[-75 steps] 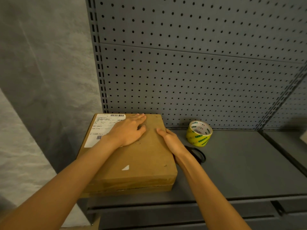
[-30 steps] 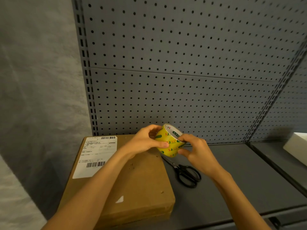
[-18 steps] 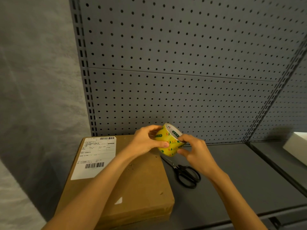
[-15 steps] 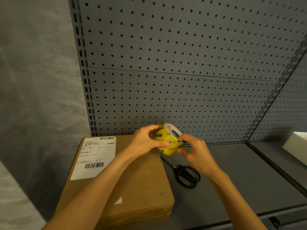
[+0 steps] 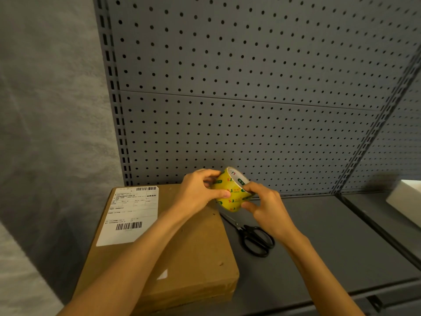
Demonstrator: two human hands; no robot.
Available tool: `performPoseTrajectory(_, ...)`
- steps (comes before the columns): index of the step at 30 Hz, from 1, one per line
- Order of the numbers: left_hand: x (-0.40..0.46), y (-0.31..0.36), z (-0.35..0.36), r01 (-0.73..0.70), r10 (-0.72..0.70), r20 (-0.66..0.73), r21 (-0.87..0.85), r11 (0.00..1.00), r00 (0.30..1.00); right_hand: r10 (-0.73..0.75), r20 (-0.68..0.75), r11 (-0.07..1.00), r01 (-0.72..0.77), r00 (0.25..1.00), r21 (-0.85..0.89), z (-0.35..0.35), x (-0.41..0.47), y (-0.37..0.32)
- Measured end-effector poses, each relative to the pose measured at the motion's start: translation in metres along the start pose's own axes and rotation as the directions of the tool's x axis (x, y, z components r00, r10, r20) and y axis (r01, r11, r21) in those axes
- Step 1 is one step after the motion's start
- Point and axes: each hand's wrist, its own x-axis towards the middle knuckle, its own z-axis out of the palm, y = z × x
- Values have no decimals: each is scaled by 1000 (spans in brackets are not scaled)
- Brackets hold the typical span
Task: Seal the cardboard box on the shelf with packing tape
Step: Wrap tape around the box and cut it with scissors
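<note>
Yellow tape roll (image 5: 230,192) lifted above the far right corner of the cardboard box (image 5: 182,245), gripped by both hands: left hand (image 5: 197,192) curled round its left side, right hand (image 5: 264,207) pinching its right rim. Box flat on the grey shelf (image 5: 319,242), white label (image 5: 131,213) far left. Black scissors (image 5: 252,238) just right of box.

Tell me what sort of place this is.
Probably a stockroom or packing area. A grey metal shelf with a pegboard back panel holds a cardboard box bearing a barcoded shipping label, and both hands grip a roll of packing tape, with scissors lying beside the box.
</note>
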Motion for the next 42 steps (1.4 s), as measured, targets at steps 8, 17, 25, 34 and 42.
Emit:
performPoseTrajectory(8, -2, 1, 3, -42, 48, -87, 66, 997, 995, 62, -24, 998, -62, 998, 4, 6, 3, 0)
performPoseTrajectory(17, -6, 3, 6, -129, 156, -146, 180, 975, 977, 87, -49, 996, -85, 995, 38, 11, 4, -8)
performPoseTrajectory(25, -7, 2, 9, -155, 189, -149, 212, 965, 971, 105, -76, 992, -99, 992, 74, 13, 4, -9)
performPoseTrajectory(34, 2, -3, -4, -84, 88, -14, 172, 981, 996, 114, -80, 971, -94, 990, 218, 10, 4, -2)
performPoseTrajectory(42, -10, -5, 11, -325, 326, 71, 408, 853, 943, 219, 61, 839, -220, 974, 498, 4, 13, -7)
